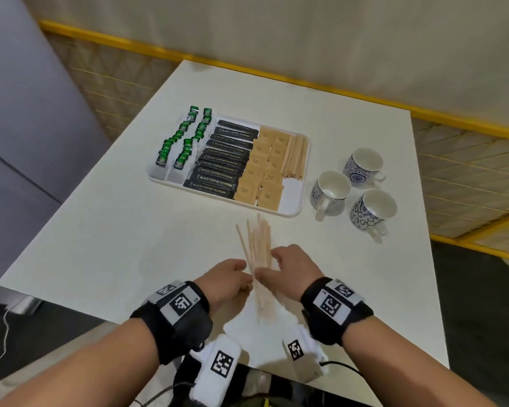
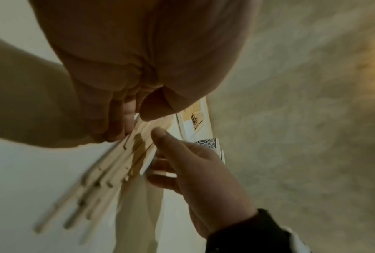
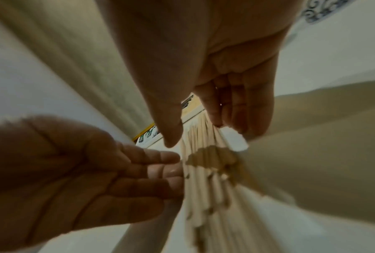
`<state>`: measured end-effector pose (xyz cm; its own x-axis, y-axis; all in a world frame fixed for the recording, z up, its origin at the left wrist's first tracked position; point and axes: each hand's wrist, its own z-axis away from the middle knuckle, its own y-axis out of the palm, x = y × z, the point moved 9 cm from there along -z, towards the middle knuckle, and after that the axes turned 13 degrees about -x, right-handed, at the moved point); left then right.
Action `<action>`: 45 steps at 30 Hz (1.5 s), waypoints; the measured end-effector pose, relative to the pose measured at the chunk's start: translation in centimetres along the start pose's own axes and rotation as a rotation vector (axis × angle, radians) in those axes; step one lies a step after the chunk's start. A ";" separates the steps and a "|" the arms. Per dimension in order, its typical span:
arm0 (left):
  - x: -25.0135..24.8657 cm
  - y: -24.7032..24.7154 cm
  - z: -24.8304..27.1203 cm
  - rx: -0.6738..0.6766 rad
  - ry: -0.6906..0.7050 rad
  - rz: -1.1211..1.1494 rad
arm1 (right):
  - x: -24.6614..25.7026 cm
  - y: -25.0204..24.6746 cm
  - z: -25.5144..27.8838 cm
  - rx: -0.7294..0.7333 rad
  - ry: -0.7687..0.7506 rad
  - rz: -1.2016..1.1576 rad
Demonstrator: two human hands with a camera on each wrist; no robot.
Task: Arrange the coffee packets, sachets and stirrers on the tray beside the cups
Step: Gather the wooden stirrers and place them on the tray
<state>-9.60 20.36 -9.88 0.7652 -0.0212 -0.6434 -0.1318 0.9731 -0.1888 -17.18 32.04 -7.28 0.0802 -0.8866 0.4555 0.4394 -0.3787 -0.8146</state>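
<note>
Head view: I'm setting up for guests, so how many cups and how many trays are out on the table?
Cups: 3
Tray: 1
Total: 4

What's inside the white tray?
The tray holds green sachets, black coffee packets, brown sachets and wooden stirrers. A bare patch shows below the stirrers. The rows overlap, so anything underneath is hidden.

A hospitality or café-style refreshment corner, set up like a hotel coffee station: a plain white bench (image 1: 106, 230) against a cream wall (image 1: 276, 30), a yellow-framed lattice screen (image 1: 465, 160), a white tray (image 1: 294, 198) of coffee supplies and three blue-patterned cups (image 1: 362, 183).
</note>
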 end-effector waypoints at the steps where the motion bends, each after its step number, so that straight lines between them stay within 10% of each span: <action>1: -0.2 0.5 0.4 0.035 0.009 0.018 | 0.6 0.1 0.0 -0.002 -0.040 0.043; 10: -6.2 -6.0 -0.5 -0.327 0.510 -0.566 | 2.9 1.1 0.1 -0.064 -0.330 0.344; 14: -8.0 -4.6 -1.1 -0.280 0.666 -0.827 | 2.5 0.3 -0.1 -0.072 -0.395 0.333; 30: -7.3 0.3 -1.6 -0.163 0.847 -1.437 | 3.0 0.8 -0.3 -0.030 -0.432 0.473; 45: -8.0 1.0 -2.8 -0.146 0.853 -1.489 | 4.1 1.5 -1.6 -0.042 -0.472 0.555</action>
<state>-17.61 20.87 -7.05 -0.2459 -0.9685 -0.0382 0.2363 -0.0217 -0.9714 -17.61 27.43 -7.24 0.6628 -0.7455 0.0703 0.1882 0.0750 -0.9793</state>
